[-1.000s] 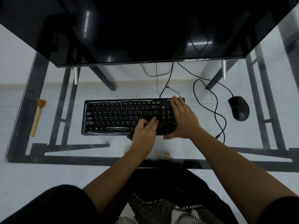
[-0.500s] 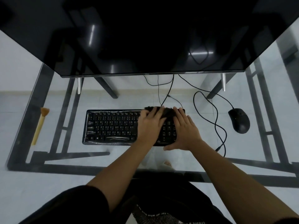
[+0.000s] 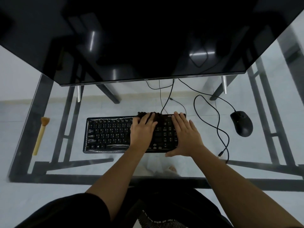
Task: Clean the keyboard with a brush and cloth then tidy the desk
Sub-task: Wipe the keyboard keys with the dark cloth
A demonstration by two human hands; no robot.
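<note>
Now, keyboard [image 3: 107,134]: black, lying mid-surface below the monitor, with shiny plastic film over its left half.
Writing: white key legends, E R T Y U readable in the upper letter row; the logo at the far right corner is too blurred to read.
Cloth [image 3: 158,119]: dark and fuzzy, on the keyboard's far edge, right of centre.
Left hand [image 3: 142,130]: on top of the cloth, fingers [image 3: 148,116] straight and slightly spread, pressing it down.
Right hand [image 3: 185,135]: flat on the number-pad end, fingers wide, thumb at the front edge.
Change: a second ago the left hand and cloth were at the front edge; they've swept up to the far edge. The right hand hasn't budged!
Brush [image 3: 40,137]: tan handle, lying well left on the glass surface [image 3: 131,104].
Mouse [image 3: 241,123]: black, well right, its cable [image 3: 218,129] looping between.
Monitor [image 3: 148,38]: dark, off.
</note>
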